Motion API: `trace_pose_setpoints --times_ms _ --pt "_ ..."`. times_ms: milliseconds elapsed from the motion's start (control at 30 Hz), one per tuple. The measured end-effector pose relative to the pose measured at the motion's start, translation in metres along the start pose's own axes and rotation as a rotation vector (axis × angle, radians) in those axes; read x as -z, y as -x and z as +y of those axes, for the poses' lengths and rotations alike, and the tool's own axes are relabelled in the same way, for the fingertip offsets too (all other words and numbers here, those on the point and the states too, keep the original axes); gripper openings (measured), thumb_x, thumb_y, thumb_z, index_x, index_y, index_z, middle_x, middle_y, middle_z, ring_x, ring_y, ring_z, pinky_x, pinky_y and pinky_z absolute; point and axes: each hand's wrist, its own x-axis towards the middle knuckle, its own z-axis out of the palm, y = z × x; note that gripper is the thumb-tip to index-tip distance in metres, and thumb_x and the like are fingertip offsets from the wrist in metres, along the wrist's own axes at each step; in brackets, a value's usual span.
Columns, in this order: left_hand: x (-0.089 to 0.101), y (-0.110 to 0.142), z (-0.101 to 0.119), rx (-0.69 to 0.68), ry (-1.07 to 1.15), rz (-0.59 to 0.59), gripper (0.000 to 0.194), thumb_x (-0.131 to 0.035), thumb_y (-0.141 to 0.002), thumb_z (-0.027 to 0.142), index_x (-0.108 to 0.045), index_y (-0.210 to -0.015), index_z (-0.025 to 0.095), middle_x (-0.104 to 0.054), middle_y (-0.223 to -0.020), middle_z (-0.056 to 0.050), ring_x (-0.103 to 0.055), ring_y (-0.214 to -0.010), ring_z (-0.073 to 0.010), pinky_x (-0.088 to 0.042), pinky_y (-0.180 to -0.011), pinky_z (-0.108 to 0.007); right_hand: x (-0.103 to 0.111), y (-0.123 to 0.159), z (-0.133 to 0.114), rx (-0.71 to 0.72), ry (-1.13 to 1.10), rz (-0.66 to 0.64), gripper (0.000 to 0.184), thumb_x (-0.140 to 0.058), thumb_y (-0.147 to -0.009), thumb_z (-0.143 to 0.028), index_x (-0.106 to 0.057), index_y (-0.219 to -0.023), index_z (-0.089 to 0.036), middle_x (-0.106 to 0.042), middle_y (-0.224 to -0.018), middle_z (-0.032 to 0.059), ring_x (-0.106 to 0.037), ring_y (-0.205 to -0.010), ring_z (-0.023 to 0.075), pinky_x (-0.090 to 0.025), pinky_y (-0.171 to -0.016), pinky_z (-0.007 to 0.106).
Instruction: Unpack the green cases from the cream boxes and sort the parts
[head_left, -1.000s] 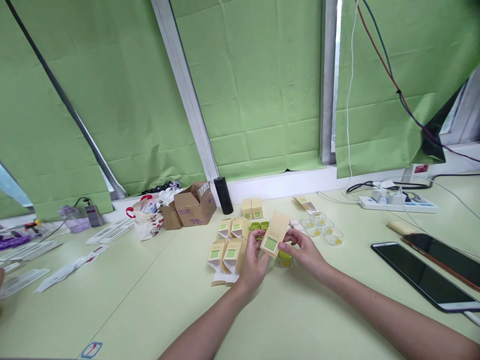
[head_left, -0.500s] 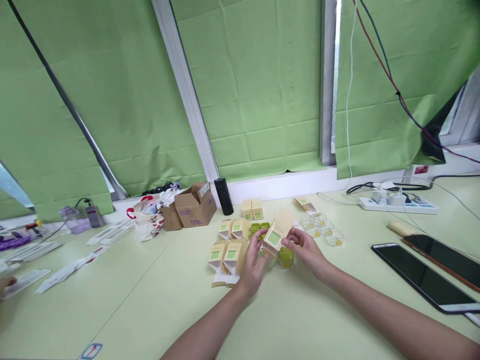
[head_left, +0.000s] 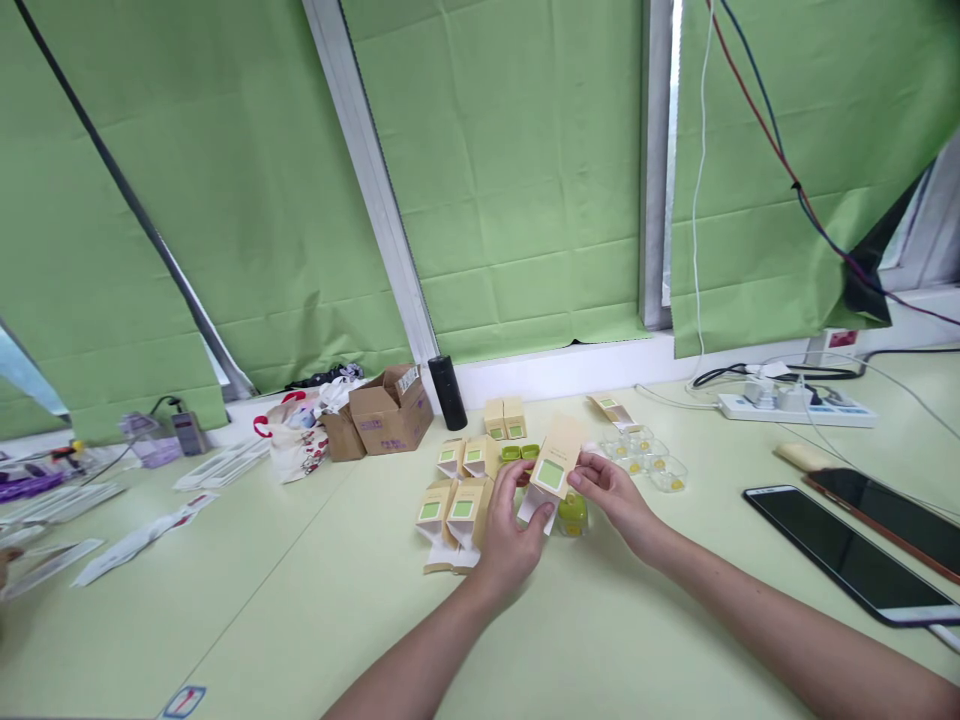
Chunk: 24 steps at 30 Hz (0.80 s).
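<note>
Between my two hands is a small beige carton [head_left: 559, 455] with a green window, tilted above the table, its lower flaps unfolded. My left hand [head_left: 514, 535] grips its left side and lower end. On the right edge, my right hand [head_left: 611, 495] pinches it with thumb and fingers. Just below it a green item in a clear plastic case [head_left: 573, 514] sits on the table, partly hidden. Several similar open cartons [head_left: 466, 510] stand to the left of my left hand. Behind the held carton are small green containers [head_left: 511, 453], partly covered.
Clear plastic cases [head_left: 649, 460] and a flat carton [head_left: 611, 410] lie right of my hands. Farther right are a power strip [head_left: 799, 408] and two phones [head_left: 847, 550]. A black cylinder [head_left: 448, 393] and a cardboard box [head_left: 391, 410] stand behind. Another person's hand [head_left: 6, 565] shows at far left.
The carton has turned more upright, and its lower flaps show more. My left thumb has moved across its lower end. At far left, the other person's hand has shifted slightly.
</note>
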Motion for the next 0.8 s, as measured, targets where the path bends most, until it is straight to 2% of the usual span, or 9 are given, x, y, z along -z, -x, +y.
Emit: trace_pose_setpoints --times_ms 167,333,433,633,700,800 --pt "0.0 -0.001 -0.001 0.019 0.002 0.035 0.034 -0.071 -0.09 0.028 -0.064 -0.124 0.026 -0.065 -0.127 -0.009 -0.06 -0.117 -0.0288 -0.047 -0.104 -0.045 -0.003 0.001 -0.003 0.008 0.019 0.0 0.066 -0.084 -0.066 -0.073 -0.07 -0.105 -0.021 -0.078 -0.095 0.0095 -0.072 -0.097 0.0308 -0.054 -0.095 0.047" --pt "0.002 0.0 0.0 -0.045 0.02 -0.03 0.036 -0.054 -0.103 0.039 -0.064 -0.135 0.026 -0.063 -0.138 -0.011 -0.055 -0.132 -0.0296 -0.04 -0.115 -0.046 -0.001 0.0 -0.006 -0.009 0.033 0.071 0.064 -0.084 -0.064 -0.075 -0.072 -0.098 -0.022 -0.079 -0.097 0.0113 -0.071 -0.104 0.0336 -0.055 -0.095 0.046" --pt "0.002 0.0 0.001 -0.038 0.04 0.002 0.037 -0.047 -0.106 0.043 -0.066 -0.132 0.026 -0.065 -0.136 -0.011 -0.056 -0.131 -0.0291 -0.04 -0.115 -0.045 -0.001 0.0 -0.005 -0.026 0.03 0.058 0.061 -0.085 -0.065 -0.073 -0.071 -0.095 -0.022 -0.078 -0.093 0.0099 -0.071 -0.101 0.0321 -0.055 -0.093 0.044" --pt "-0.001 -0.001 -0.003 0.076 0.097 0.039 0.031 -0.061 -0.099 0.043 -0.066 -0.124 0.025 -0.068 -0.127 -0.011 -0.062 -0.12 -0.0287 -0.047 -0.106 -0.044 -0.004 0.001 -0.002 -0.013 0.015 -0.029 0.068 -0.085 -0.067 -0.07 -0.07 -0.11 -0.021 -0.079 -0.097 0.0097 -0.073 -0.096 0.0304 -0.055 -0.094 0.047" --pt "-0.003 -0.002 -0.006 0.108 0.17 0.038 0.033 -0.068 -0.095 0.042 -0.065 -0.123 0.025 -0.068 -0.126 -0.011 -0.063 -0.12 -0.0287 -0.048 -0.106 -0.045 -0.005 0.001 -0.002 -0.007 0.011 -0.042 0.069 -0.085 -0.066 -0.072 -0.071 -0.112 -0.021 -0.079 -0.105 0.0116 -0.072 -0.102 0.0325 -0.055 -0.096 0.048" --pt "-0.005 0.0 -0.01 0.141 0.305 -0.004 0.046 -0.079 -0.086 0.038 -0.062 -0.127 0.025 -0.066 -0.131 -0.011 -0.06 -0.127 -0.0302 -0.047 -0.109 -0.045 -0.004 0.001 -0.003 -0.003 0.006 -0.041 0.07 -0.083 -0.066 -0.074 -0.073 -0.11 -0.022 -0.078 -0.117 0.0139 -0.07 -0.114 0.0358 -0.054 -0.1 0.049"
